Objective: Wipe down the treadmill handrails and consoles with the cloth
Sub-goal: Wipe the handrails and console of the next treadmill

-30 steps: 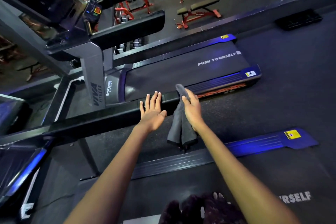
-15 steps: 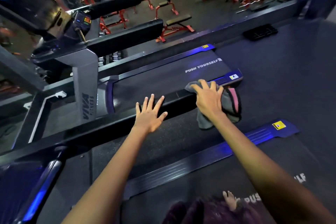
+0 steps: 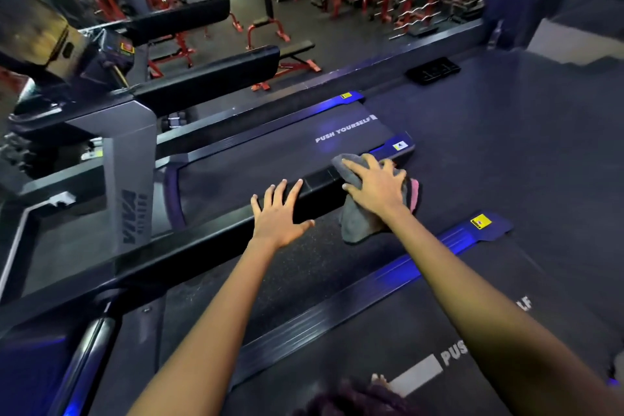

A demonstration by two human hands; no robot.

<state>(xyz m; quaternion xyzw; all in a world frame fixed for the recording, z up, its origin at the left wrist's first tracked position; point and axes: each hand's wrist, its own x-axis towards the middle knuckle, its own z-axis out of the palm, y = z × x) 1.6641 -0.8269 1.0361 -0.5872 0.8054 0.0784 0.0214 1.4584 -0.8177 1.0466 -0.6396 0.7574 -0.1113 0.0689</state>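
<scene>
A long black handrail (image 3: 189,246) runs from lower left to its free end at centre right. My right hand (image 3: 376,186) presses a grey cloth (image 3: 358,224) with a pink edge over that end, fingers spread on top; the cloth hangs down on the near side. My left hand (image 3: 278,214) lies flat on the rail just left of the cloth, fingers apart, holding nothing. The neighbouring treadmill's console (image 3: 84,54) and its two black handrails (image 3: 209,78) are at upper left.
The neighbouring treadmill's belt (image 3: 270,159), marked PUSH YOURSELF, lies beyond the rail. My own treadmill's deck and blue side strip (image 3: 371,284) are below my arms. Red benches and weight racks (image 3: 280,40) stand on the lower gym floor behind a ledge.
My right hand went from holding the dangling cloth to pressing it over the handrail's end, and slid it slightly right. The left hand stayed flat on the rail. The view tilted up.
</scene>
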